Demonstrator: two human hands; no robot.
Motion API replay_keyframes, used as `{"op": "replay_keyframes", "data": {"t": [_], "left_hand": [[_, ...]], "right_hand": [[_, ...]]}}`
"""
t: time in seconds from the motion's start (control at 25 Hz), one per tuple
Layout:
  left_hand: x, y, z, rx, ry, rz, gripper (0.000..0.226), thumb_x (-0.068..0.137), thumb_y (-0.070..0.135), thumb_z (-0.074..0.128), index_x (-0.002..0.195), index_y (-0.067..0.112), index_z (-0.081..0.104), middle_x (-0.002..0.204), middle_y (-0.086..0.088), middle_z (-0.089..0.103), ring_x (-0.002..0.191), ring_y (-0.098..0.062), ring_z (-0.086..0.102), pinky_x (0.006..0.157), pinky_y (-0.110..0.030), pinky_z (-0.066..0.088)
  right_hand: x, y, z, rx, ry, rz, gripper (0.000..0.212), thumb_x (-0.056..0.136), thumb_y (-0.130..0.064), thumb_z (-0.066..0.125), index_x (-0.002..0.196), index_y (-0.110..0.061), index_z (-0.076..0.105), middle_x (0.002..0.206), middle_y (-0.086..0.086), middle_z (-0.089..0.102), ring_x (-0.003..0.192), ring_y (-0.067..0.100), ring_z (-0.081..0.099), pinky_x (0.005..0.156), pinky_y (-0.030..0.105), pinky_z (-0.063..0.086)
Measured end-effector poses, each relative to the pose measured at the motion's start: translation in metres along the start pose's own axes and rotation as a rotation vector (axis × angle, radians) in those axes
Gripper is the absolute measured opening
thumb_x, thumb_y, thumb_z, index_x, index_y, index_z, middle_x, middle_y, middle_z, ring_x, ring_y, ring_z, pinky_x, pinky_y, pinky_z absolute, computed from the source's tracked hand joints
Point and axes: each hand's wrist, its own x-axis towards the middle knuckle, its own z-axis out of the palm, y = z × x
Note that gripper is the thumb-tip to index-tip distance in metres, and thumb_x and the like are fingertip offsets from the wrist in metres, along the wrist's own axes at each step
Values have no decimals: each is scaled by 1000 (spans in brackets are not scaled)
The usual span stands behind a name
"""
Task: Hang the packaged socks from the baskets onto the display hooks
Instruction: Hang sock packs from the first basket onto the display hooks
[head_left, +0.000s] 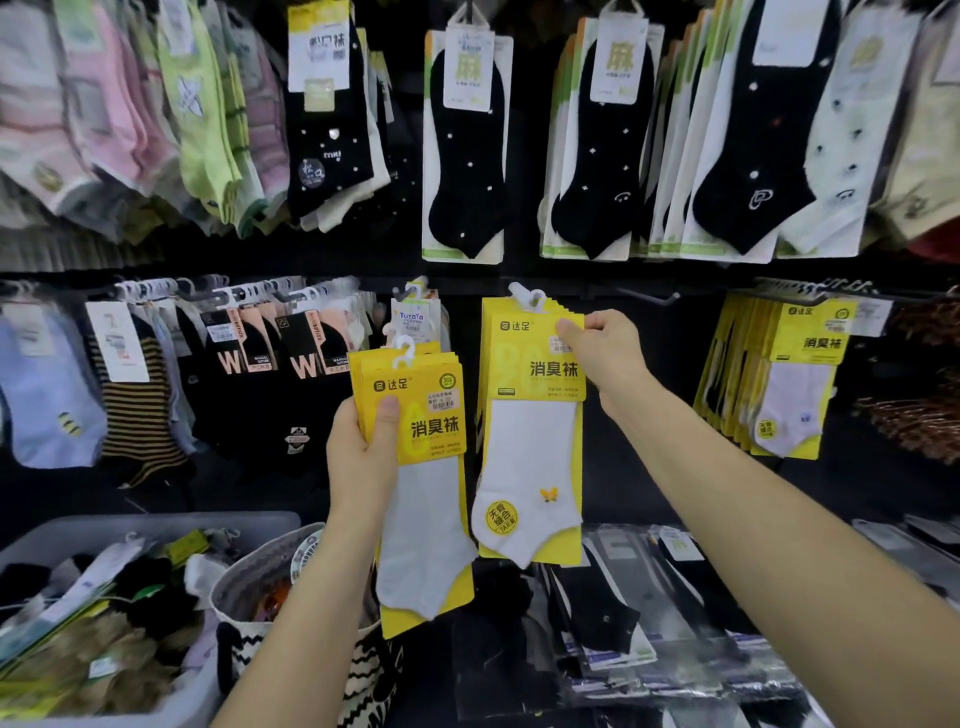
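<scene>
Gripping one yellow stack (415, 415), the left hand (361, 452) is beside the hanging packs (530, 415) pinched by the right hand (605, 345).

Held sock packs (415, 426): yellow printed card, smooth, faint sheen; white knit cloth over it, matt.
Hanger tabs (402, 356): white plastic, glossy.
Hanging stack (535, 364): same smooth yellow card and matt white knit; the round sticker on the sock is slightly shiny.
Display hook (647, 297): thin dark metal wire, dull.
Grey bin (156, 522): plastic, smooth, matt.
Round basket (244, 577): woven cloth, coarse.
Flat packs (613, 629), lower right: clear film, shiny, creased.
</scene>
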Motion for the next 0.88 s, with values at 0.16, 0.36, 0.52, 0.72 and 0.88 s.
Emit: {"op": "replay_keyframes", "data": {"t": [0.16,0.36,0.52,0.72,0.88], "left_hand": [[0,1,-4,12,1,-4,11,94,32,50,85,26,53,86,6,60,76,-6,58,62,-19,47],[-3,3,-1,35,-5,30,13,93,31,53,88,19,55,83,6,59,75,-8,58,61,-18,46],[-12,10,14,-3,-55,29,8,92,30,54,85,26,56,83,8,62,78,-11,62,64,-19,50],[-24,18,37,-89,-115,11,21,92,27,54,109,18,61,106,2,67,89,-5,66,70,-21,55],[-34,31,47,-205,-235,-9,37,94,21,53,87,56,63,89,19,72,85,-4,69,64,-18,55]], "right_hand": [[0,8,0,-124,7,-93,19,87,-25,62,81,-22,45,87,-1,55,81,17,56,64,30,46],[-8,16,-4,-218,39,-154,23,85,-29,64,95,-21,46,82,-3,56,81,17,58,68,34,48],[-33,25,-7,-226,100,-344,21,86,-35,63,93,-20,50,80,-6,53,72,9,51,65,27,42],[-69,27,8,-233,-220,-313,37,74,-50,70,86,-20,53,79,-3,58,67,6,50,60,20,42],[-68,23,-2,-115,-149,-229,39,72,-38,77,86,-7,58,88,12,69,82,27,65,77,44,55]]}}
